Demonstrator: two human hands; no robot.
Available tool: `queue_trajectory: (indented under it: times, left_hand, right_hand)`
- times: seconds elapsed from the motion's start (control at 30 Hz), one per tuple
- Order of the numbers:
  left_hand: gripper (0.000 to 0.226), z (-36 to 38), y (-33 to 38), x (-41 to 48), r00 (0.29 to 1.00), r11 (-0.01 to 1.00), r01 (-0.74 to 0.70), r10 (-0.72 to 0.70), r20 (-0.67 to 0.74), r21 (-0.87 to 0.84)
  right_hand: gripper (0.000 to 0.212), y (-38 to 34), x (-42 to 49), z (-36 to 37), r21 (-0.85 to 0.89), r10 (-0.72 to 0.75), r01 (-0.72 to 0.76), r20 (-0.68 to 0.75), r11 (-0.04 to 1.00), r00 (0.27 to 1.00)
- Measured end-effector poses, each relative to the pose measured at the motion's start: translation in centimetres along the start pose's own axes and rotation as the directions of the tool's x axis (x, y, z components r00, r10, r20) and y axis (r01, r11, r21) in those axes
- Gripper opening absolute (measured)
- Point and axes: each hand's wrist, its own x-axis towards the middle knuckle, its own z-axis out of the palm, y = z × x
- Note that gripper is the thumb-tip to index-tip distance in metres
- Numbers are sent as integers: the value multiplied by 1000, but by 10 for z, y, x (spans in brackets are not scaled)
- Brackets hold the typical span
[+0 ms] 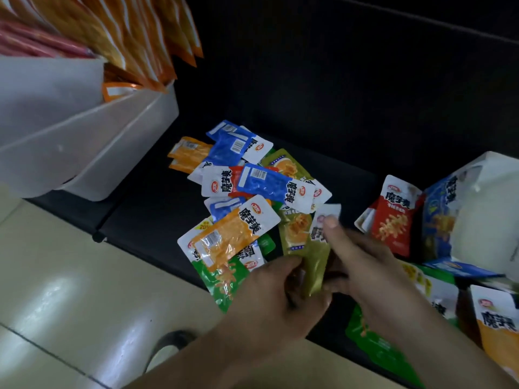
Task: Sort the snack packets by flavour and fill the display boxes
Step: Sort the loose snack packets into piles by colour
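A loose heap of small snack packets (247, 189) in blue, orange, red, green and olive lies on a black surface (146, 214). Both my hands hold one olive-gold packet (318, 256) at the heap's near right edge. My left hand (269, 301) pinches its lower end. My right hand (362, 265) grips its right side, the thumb pressed on the white top. White display boxes (92, 141) stand at the upper left, one packed with upright orange packets (120, 37), another with pink-red ones (33, 43).
A red packet (393, 220) leans against a large blue-and-white bag (460, 220) at the right. More green and orange packets (494, 332) lie at the lower right. A pale floor (70, 290) runs below the black surface's front edge.
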Motion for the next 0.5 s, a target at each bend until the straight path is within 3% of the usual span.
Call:
queue_trajectory:
  times: [0.07,0.13,0.17,0.23,0.3,0.4,0.5]
  left_hand:
    - [16,1,14,9,999,973,14,-4,47,-229]
    - [13,4,28,14,993,950,4,33,114,-314]
    - [16,7,29,17,990,964,-53,85,112,-260]
    - [38,13,19,28,973,966,-232,229,41,110]
    - [52,14,-1,42,946,850,-286,324,-9,442]
    - [57,14,-20,56,975,732,-171,220,10,660]
    - [63,24,-32,47,981,588,-190,154,121,786]
  right_hand:
    - [39,3,0,-10,80,75,-76,9,994,997]
    - [27,8,0,-20,102,73,-72,-7,992,997]
    - [20,9,0,-24,112,51,-50,-12,992,999]
    - [19,13,1,-34,145,27,-18,-64,989,998]
    - [17,17,6,-43,126,14,9,-178,992,984]
    - [15,23,15,-54,-10,-14,11,-331,1000,944]
    - [16,29,21,-57,-36,-11,-2,-348,999,938]
